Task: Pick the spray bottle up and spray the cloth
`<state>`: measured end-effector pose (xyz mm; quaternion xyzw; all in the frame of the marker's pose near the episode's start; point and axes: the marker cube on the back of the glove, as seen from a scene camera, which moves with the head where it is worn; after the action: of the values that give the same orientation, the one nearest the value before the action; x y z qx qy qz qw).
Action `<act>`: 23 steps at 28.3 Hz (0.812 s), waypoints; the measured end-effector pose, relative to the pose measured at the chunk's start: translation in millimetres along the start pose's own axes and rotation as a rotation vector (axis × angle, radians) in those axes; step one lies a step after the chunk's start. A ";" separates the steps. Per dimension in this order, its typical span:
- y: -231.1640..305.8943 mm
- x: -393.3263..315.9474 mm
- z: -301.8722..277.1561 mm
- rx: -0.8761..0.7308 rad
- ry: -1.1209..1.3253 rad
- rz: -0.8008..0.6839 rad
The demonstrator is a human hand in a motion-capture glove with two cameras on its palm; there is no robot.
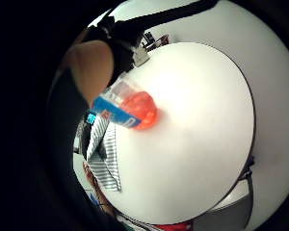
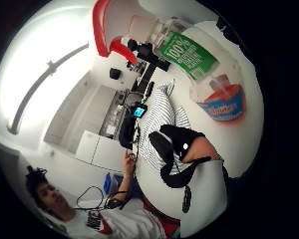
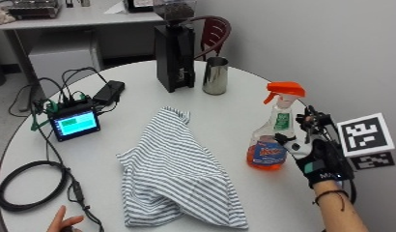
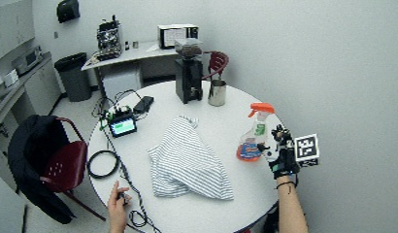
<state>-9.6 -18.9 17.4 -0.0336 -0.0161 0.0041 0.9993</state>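
A clear spray bottle (image 3: 274,137) with an orange trigger head and orange liquid stands upright near the right edge of the round white table (image 3: 240,108). My gloved right hand (image 3: 317,157) is just to its right, with fingers raised and spread beside the bottle's body, not wrapped round it. The striped grey-and-white cloth (image 3: 176,169) lies crumpled in the middle of the table, left of the bottle. In the palm views the bottle (image 1: 130,108) (image 2: 204,74) is close to the palm, and the cloth (image 1: 106,154) (image 2: 162,119) lies beyond it. The wide view shows the same: hand (image 4: 280,155), bottle (image 4: 254,138), cloth (image 4: 186,162).
A black coffee grinder (image 3: 174,48) and a metal cup (image 3: 215,76) stand at the back of the table. A small screen device (image 3: 76,122) with cables (image 3: 24,186) sits on the left. The person's bare left hand (image 3: 63,223) rests at the front left edge.
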 end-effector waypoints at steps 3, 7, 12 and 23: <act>-14.8 -4.3 14.7 -0.061 -0.029 -0.011; -23.9 -3.8 28.1 -0.089 -0.038 -0.022; -28.0 1.9 35.9 -0.068 -0.036 -0.024; -34.8 8.5 35.6 0.028 -0.031 -0.031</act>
<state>-2.1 -51.2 55.5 -0.0193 -0.0320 -0.0108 0.9992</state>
